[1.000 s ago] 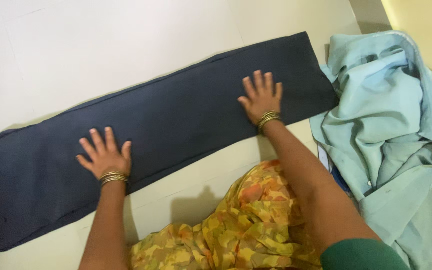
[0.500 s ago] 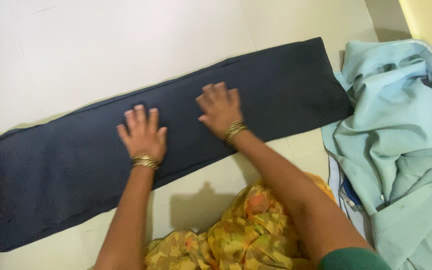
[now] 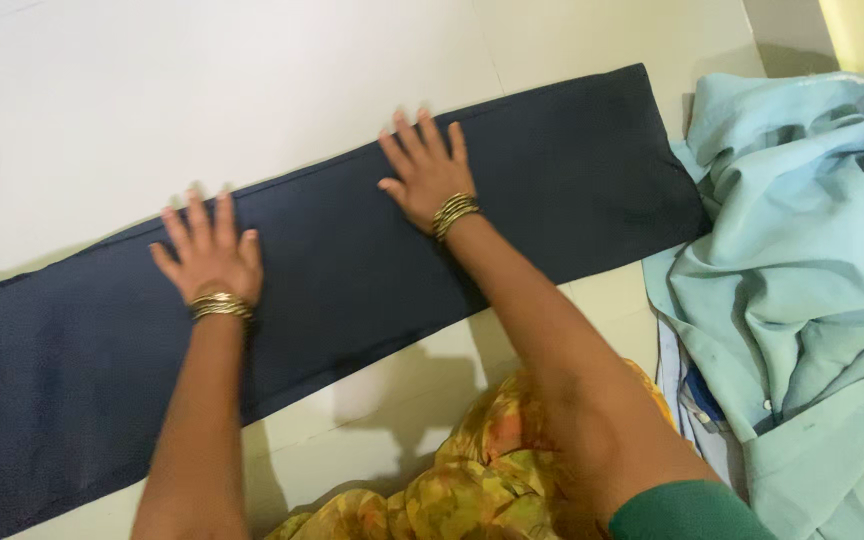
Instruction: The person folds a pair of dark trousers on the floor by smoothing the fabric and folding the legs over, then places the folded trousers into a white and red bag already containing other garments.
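A long dark blue cloth (image 3: 352, 290) lies flat on the white floor (image 3: 152, 90), running from the lower left up to the upper right of the frame. The left hand (image 3: 207, 255) and the right hand (image 3: 424, 170) both press flat on it, fingers spread wide, holding nothing. A pile of light blue clothes (image 3: 802, 270) sits at the right, just beside the cloth's end.

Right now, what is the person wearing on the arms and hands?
Both forearms are bare. The left hand and the right hand each have stacked thin gold-coloured bangles at the wrist. A green sleeve edge covers the right upper arm.
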